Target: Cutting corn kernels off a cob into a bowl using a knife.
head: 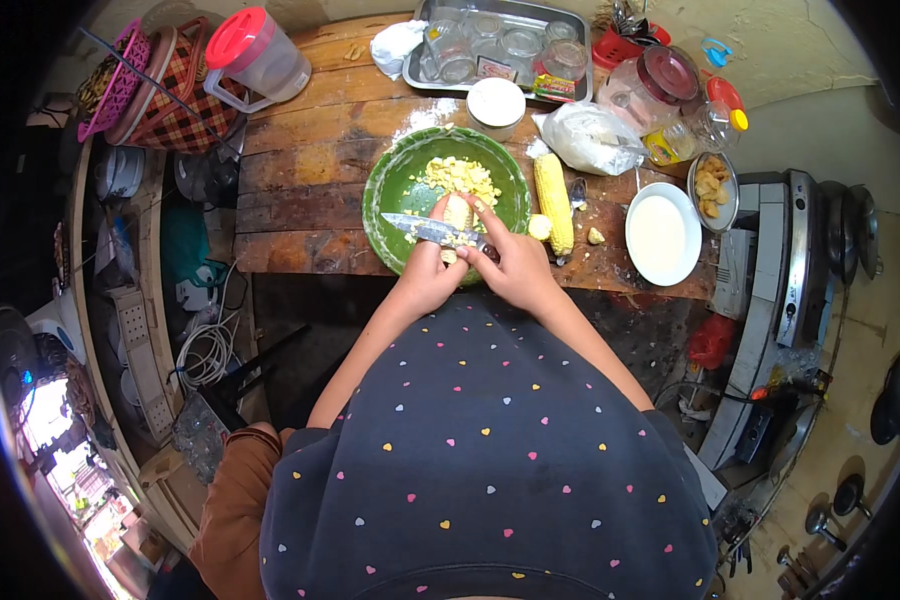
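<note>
Over the near side of a green bowl [521, 176], my left hand [427, 274] holds a partly cut corn cob [459, 214]. My right hand [516, 259] grips the dark handle of a kitchen knife [424, 227], whose blade lies across the cob and points left. Bits of corn cling to the blade. Cut corn kernels [457, 176] are heaped in the far part of the bowl. Just right of the bowl, a whole yellow corn cob [553, 202] lies on the wooden table [300, 195], beside a short corn piece [540, 226] and a metal spoon [577, 193].
A white bowl of pale liquid [661, 236] and a bowl of fried food [712, 193] stand at the right. Behind the green bowl are a tub of white powder [496, 105], a plastic bag [592, 139] and a metal tray of glasses [495, 49]. A lidded pitcher [259, 60] stands far left.
</note>
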### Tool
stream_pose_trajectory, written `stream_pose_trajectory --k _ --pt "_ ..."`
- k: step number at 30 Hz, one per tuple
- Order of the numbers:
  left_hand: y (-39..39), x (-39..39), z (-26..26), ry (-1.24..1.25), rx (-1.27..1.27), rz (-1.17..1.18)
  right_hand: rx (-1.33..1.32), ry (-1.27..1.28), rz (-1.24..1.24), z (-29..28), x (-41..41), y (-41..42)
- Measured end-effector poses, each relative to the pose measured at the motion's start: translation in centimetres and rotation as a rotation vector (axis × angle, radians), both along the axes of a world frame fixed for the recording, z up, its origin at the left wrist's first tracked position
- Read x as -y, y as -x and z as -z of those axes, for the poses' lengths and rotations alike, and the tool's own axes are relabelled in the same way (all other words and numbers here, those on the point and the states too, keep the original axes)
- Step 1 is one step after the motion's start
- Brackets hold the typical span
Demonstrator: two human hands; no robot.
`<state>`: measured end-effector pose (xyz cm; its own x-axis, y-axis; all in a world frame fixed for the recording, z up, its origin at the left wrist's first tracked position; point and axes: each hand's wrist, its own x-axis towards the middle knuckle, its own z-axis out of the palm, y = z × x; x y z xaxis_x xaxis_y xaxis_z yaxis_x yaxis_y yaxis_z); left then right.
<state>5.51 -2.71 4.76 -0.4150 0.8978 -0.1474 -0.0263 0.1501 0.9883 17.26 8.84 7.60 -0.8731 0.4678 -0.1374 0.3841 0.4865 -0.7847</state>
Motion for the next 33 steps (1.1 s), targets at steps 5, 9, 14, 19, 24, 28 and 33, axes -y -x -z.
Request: stream_pose_trajectory --k 5,9,14,19,24,28,33 --pt "0.2 0.2 0.9 -0.028 -0.131 -0.013 -0.015 -0.014 0.003 0.2 0.2 0.2" --pt "1.1 0.3 -0.7 0.075 0.206 -0.055 -0.071 0.203 0.026 1.2 -0.2 0.5" --pt "1.7 0.6 -1.4 0.054 0.619 -0.145 -0.149 0.691 0.035 1.7 -0.7 1.1" --pt "1.8 0.1 -1.6 0.074 0.843 -0.273 -0.206 0.843 0.103 1.2 0.0 1.5" --pt "2.2 -0.6 -0.7 0.053 0.866 -0.317 -0.224 1.028 0.320 2.2 -0.4 1.7" --pt "2.3 -1.0 -1.1 0.055 1.150 -0.475 -0.233 1.034 0.388 1.6 -0.6 1.8" --pt "2.3 -1.5 -2.4 0.018 1.181 -0.481 -0.202 0.927 0.399 1.1 -0.6 1.7"
